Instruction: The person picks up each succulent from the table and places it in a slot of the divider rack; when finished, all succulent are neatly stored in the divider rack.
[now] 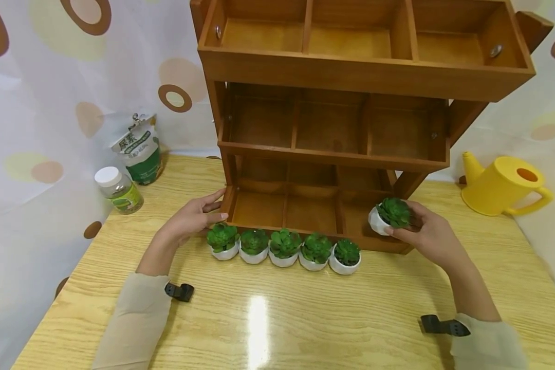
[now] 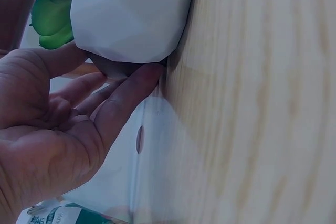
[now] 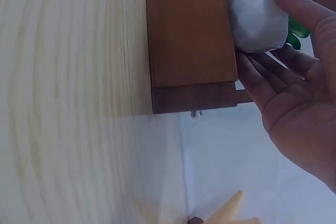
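Observation:
A potted succulent in a white faceted pot is in my right hand, thumb on the near side and fingers behind. It sits just above the front board at the right end of the bottom tier of a brown wooden shelf. In the right wrist view the white pot overlaps the shelf's edge. My left hand grips the left end of the bottom tier, thumb at the front corner, fingers along the side. Several similar potted succulents stand in a row before the shelf; the leftmost pot is beside my left fingertips.
On the left stand a white-capped jar and a green and white bag. A yellow watering can is at the right. The shelf has three tiers with divided compartments, on a light wooden table against patterned sheeting.

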Tool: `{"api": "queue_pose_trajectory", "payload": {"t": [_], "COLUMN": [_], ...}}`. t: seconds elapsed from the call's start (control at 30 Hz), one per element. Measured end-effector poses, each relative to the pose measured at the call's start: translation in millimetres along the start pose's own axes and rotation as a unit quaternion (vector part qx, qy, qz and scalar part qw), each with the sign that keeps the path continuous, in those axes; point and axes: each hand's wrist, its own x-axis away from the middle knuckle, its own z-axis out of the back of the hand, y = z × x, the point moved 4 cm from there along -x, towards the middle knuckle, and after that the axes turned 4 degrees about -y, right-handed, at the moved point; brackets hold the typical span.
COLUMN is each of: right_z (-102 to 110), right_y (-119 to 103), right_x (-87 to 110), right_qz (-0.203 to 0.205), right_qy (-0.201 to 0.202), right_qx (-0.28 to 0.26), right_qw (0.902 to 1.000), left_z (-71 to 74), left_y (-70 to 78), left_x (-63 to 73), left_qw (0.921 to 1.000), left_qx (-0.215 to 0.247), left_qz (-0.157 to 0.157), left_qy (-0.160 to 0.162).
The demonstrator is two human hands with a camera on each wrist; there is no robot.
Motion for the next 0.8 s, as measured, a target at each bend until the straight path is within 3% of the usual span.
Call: {"api": "queue_pose_trajectory", "payload": {"t": [0.8], "right_z": [-18], "right_y": [-12], "right_x": [-27.6], "right_qz": [0.027], "right_qy": [-0.019], "right_qx": [0.022], "right_qw": [0.9992], "left_z": [0.1], "left_y": [0.7], "left_x": [0.8], "left_qw": [1.0000], "left_qx": [-0.009], "left_qz": [0.000], "left_qy": [-0.003]}}
